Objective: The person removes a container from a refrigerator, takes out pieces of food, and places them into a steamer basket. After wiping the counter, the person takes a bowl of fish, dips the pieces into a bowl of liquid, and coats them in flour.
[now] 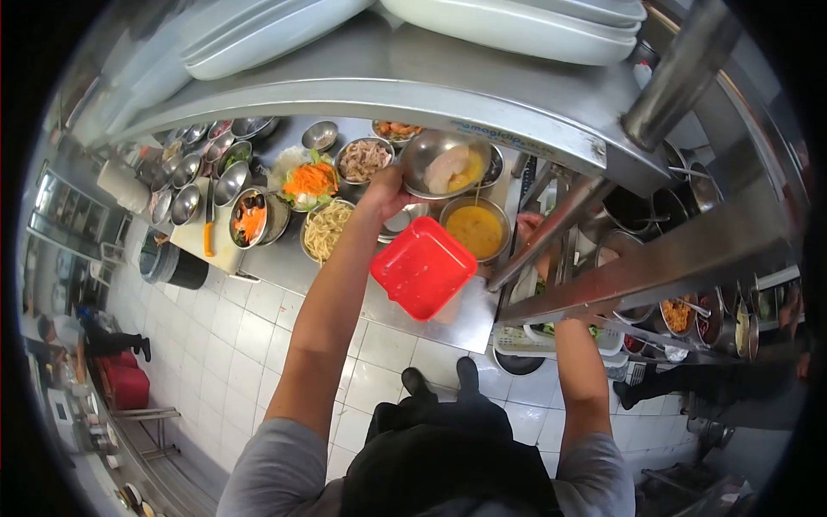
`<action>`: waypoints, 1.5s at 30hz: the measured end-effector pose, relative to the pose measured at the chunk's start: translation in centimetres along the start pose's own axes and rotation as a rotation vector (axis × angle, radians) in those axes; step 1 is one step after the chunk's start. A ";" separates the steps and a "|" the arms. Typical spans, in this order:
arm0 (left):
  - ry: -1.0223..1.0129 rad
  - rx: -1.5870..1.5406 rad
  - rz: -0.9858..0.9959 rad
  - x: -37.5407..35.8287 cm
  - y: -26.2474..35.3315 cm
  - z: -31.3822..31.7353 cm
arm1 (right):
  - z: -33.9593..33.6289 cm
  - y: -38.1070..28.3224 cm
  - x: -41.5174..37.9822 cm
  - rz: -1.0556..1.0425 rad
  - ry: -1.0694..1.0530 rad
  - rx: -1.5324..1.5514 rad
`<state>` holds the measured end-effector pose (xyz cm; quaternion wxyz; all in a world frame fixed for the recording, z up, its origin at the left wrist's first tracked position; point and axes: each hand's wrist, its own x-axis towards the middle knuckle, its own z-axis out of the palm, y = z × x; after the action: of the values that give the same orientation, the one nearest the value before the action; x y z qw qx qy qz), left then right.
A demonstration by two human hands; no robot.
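My left hand [389, 193] grips the side of a metal bowl [420, 158], which is tilted so its inside shows. In that bowl lie a pale piece of raw meat [447, 169] and some yellow liquid. Just below it stands another metal bowl of beaten egg [474, 231], with a utensil handle rising from it. A red square plastic tray [424, 269] sits at the counter's front edge, below my left hand. My right hand [530, 227] is to the right of the egg bowl, mostly hidden behind a metal shelf post, so its grip does not show.
A metal shelf [362, 96] with white dishes [525, 30] hangs over the counter. Noodles [327, 229], shredded carrot [310, 179] and cooked meat [364, 161] stand left. A knife with an orange handle [208, 239] lies on a cutting board [191, 237]. Metal posts [551, 228] rise at right.
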<state>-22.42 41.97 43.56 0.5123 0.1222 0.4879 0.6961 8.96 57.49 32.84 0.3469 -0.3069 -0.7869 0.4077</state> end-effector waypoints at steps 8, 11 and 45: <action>-0.158 -0.142 -0.100 0.2 0.7 2.5 | -7.7 -0.7 -13.4 -0.284 0.544 -1.135; -0.104 0.006 -0.010 1.4 -0.1 1.1 | -10.3 -3.4 -16.1 0.155 0.261 -0.353; 0.446 0.174 0.180 -37.8 -11.4 3.2 | -52.2 28.4 -22.8 0.532 -0.461 -1.118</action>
<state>3.33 12.25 48.40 0.3156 0.0523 0.6338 0.7042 69.18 76.01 24.14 -0.1546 -0.5293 -0.8317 0.0650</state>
